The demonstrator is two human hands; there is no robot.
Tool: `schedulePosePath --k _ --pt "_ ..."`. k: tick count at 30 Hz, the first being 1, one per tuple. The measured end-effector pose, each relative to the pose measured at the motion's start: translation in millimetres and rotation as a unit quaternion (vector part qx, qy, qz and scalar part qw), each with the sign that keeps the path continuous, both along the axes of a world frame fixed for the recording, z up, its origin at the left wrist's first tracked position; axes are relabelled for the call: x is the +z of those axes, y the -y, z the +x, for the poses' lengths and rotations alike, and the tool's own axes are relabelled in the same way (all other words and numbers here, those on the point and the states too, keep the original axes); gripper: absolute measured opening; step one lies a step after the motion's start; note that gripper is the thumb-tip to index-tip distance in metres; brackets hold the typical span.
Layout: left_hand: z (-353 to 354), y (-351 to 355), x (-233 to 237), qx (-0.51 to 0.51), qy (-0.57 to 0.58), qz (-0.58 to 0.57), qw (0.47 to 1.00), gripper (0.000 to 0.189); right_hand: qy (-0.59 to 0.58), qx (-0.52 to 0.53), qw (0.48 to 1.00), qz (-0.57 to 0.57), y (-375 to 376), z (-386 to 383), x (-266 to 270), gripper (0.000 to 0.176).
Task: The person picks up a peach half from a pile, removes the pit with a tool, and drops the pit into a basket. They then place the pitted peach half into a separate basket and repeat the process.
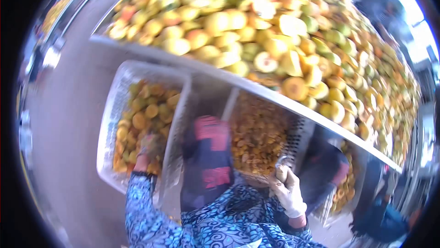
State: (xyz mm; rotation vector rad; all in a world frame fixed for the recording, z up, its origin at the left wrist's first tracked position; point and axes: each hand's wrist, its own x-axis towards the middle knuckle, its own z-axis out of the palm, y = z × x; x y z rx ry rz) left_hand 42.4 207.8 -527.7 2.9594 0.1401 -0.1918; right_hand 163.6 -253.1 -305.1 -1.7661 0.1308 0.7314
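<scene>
Fruit (139, 120) is lying under and around the left hand (147, 146); blur is hiding that grip, cannot tell its state. Right hand (289, 195), gloved, is pinching a metal-tipped tool (282, 165). Between hands: small brown pieces (256, 138). Beyond both: more fruit is covering the table (256, 90). Judged: pieces light, fairly soft, cut faces slippery, bruising easily; hold by rounded skin. Counts: tool, 1; nearby crates (106, 110), 3; table, 1; fruit and brown pieces, uncountable.

Blue leaf-patterned sleeves (141, 202), white right glove (291, 198).
</scene>
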Motion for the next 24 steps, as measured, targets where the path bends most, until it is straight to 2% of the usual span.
schedulePosePath --k 1,2,3,4,5,6,8,10,11,12,14,15,16,17,19,20,21,22,23,24 --pt "10.6 -7.3 -9.8 0.013 -0.128 -0.151 0.98 0.022 -0.001 -0.017 0.998 0.056 6.1 -0.5 3.1 0.016" --pt "39.8 -1.4 7.3 -0.012 -0.122 -0.147 0.981 0.022 -0.001 -0.026 0.993 0.114 11.7 0.1 6.1 0.017" --pt "68.5 8.4 46.1 -0.028 -0.144 0.012 0.989 0.021 -0.007 -0.013 0.994 0.109 17.1 3.5 11.4 0.018" --pt "91.1 18.8 88.3 -0.036 -0.16 0.175 0.971 0.02 0.019 0.011 0.992 0.126 25.6 5.3 8.3 0.018" --pt "105.1 29.7 126.6 0.081 0.034 0.008 0.996 0.02 0.014 0.01 0.994 0.108 30.4 5.9 8.0 0.019" --pt "118.3 43.1 162.8 0.192 0.225 -0.161 0.942 0.02 0.009 0.012 0.996 0.092 33.2 7.9 7.6 0.021" --pt "159.6 88.5 222.5 0.162 0.34 -0.28 0.883 0.023 0.069 0.023 0.994 0.087 40.2 4.0 -3.2 0.023" --pt "189.2 150.8 271.9 0.09 0.279 -0.336 0.895 0.028 0.176 0.061 0.982 0.034 39.4 8.4 8.1 0.028" --pt "209.9 176.1 285.0 -0.026 0.262 -0.281 0.923 0.031 0.161 0.062 0.983 0.058 39.2 10.1 10.1 0.028" --pt "227.5 200.6 295.3 -0.14 0.243 -0.216 0.935 0.034 0.148 0.065 0.984 0.08 41.3 7.7 7.4 0.027" --pt "271.1 242.2 264.4 -0.201 0.229 -0.259 0.916 0.038 0.098 0.038 0.984 0.141 46.7 -0.3 4.0 0.029" --pt "287.4 258.1 247.9 -0.222 0.221 -0.206 0.927 0.035 0.088 0.053 0.988 0.116 48.7 0.6 36.9 0.03" --pt "299.6 273.2 241.4 -0.24 0.212 -0.152 0.935 0.032 0.097 0.065 0.99 0.083 55.5 1.6 40.4 0.032" --pt "305.1 287.3 245.8 -0.246 0.221 -0.146 0.932 0.032 0.105 0.058 0.99 0.071 61.2 3.4 43.2 0.033" --pt "310.6 306.9 252.3 -0.183 0.151 -0.033 0.971 0.031 0.113 0.047 0.99 0.064 69.2 5.0 49.7 0.034" --pt "312.5 310.4 254.5 -0.187 0.151 -0.03 0.97 0.031 0.084 0.017 0.995 0.055 72.1 4.7 54.5 0.035" --pt "314.8 312.5 255.9 -0.172 0.107 -0.011 0.979 0.039 0.053 -0.013 0.997 0.045 75.6 3.6 56.7 0.036" --pt "317.1 314.4 257.1 -0.157 0.065 0.009 0.985 0.047 0.055 -0.016 0.997 0.047 79.2 1.8 40.5 0.036" --pt "317.0 315.9 257.0 -0.158 0.088 0.041 0.983 0.047 0.079 -0.022 0.994 0.071 81.9 -0.5 10.6 0.037" --pt "315.9 316.8 256.4 -0.162 0.09 0.043 0.982 0.047 0.103 -0.027 0.99 0.094 79.5 3.1 12.7 0.038"
